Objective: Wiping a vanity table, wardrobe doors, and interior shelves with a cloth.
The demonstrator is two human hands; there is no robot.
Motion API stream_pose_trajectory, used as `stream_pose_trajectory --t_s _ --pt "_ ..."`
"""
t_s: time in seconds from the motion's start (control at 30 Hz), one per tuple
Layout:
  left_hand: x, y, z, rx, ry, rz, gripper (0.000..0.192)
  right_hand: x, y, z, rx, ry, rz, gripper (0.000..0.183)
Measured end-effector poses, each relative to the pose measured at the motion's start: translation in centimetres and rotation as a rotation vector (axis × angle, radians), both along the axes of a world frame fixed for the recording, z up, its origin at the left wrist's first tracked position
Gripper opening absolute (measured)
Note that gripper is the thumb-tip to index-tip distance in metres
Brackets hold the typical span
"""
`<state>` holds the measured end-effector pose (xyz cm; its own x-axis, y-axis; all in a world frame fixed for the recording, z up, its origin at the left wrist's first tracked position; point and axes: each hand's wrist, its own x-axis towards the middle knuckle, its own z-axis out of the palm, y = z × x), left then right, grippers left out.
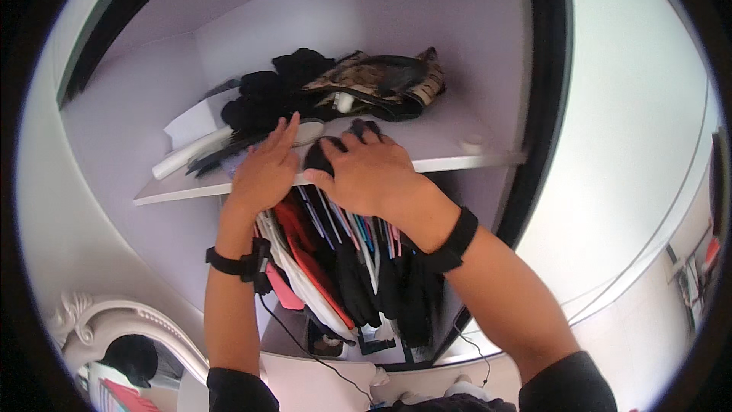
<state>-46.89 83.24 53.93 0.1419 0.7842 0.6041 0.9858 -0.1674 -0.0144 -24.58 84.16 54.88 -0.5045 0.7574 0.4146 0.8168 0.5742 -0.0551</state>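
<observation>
My right hand (366, 174) is curled over a dark, soft-looking item (320, 157) at the front edge of a white wardrobe shelf (457, 161). Parts of this item show beside the thumb and beyond the fingers; the rest is hidden under the palm. To its left, my left hand (266, 169) stretches over the shelf edge with its fingers extended and nothing visible in it. A pale round disc-like object (309, 132) lies just beyond its fingertips. Behind both hands sit a heap of black fabric (266, 97) and a brown patterned bag (372, 77).
At the shelf's left are a white box (200, 120) and a white tube (191, 153). A small white round object (472, 143) stands at the right. Clothes on hangers (343, 263) fill the space below. An ornate mirror frame (131, 320) stands lower left; a black cable (309, 349) hangs nearby.
</observation>
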Motion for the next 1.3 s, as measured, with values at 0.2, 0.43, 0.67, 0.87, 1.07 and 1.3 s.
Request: stream_pose_trajectory --t_s 0.2,0.43,0.67,0.87,1.07,1.3 --pt "1.8 -0.7 0.3 -0.061 -0.144 0.028 0.053 4.9 -0.8 -2.2 0.308 0.221 0.087 0.054" --pt "1.4 -0.7 -1.1 0.270 -0.059 -0.065 0.049 1.1 -2.3 -4.3 0.649 0.213 0.027 0.035" --pt "8.9 -5.0 -2.9 0.471 -0.339 -0.408 0.027 13.4 -12.1 -9.6 0.183 0.200 0.351 0.053" --pt "27.0 -5.7 -9.1 0.013 -0.783 -0.771 0.059 29.4 -16.8 -16.5 -0.378 0.144 0.207 0.041" --pt "37.7 -3.8 -15.4 -0.066 -1.416 -0.741 0.048 44.1 -22.3 -18.8 -0.586 0.413 0.011 0.039" --pt "21.6 7.1 -31.3 0.294 -1.183 -0.163 0.048 61.3 -24.7 -22.8 -0.666 0.440 -0.097 0.040"
